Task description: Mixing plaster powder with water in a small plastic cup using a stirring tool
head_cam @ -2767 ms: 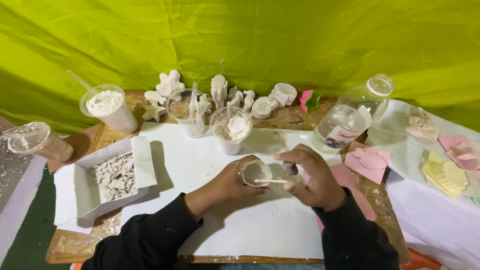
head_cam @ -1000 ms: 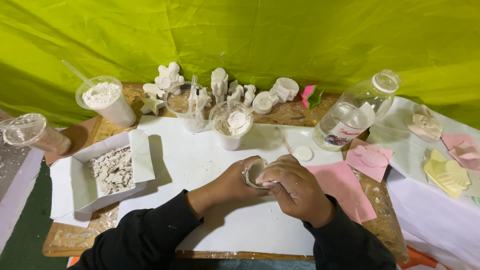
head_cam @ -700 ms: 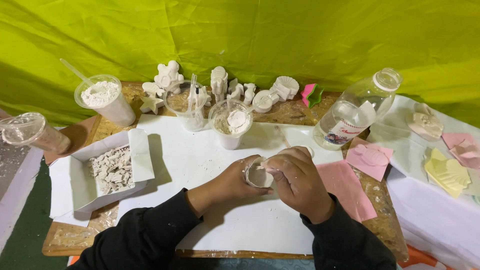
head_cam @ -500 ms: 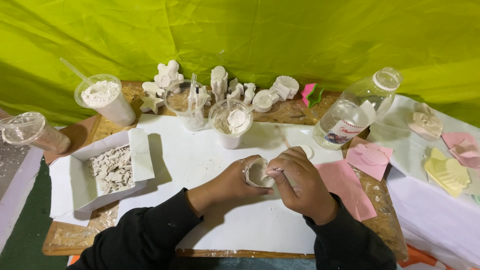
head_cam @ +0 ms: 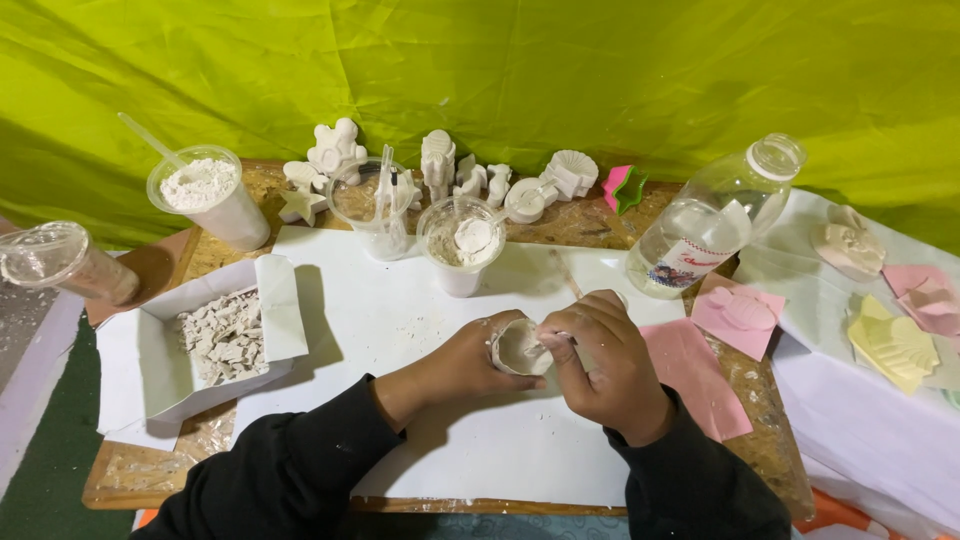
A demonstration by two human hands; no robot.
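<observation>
Both hands are closed at the middle of the white sheet (head_cam: 330,310) covering the table: a small cup (head_cam: 518,347) is cradled by the curled fingers of the left hand (head_cam: 462,362), tilted so that its mouth faces up and toward the right hand (head_cam: 603,362). A thin stick (head_cam: 553,341) is pinched in that hand's fingertips — its long axis runs roughly left-right, tip pointing left into the cup. Behind, toward the far edge, a plastic cup of white paste (head_cam: 460,245) and a clear bottle (head_cam: 712,222) are seen, well apart from the hands.

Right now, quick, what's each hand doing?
Left hand: closed around a small cup, tilted.
Right hand: closed, pinching a thin stick at the cup's mouth.
</observation>
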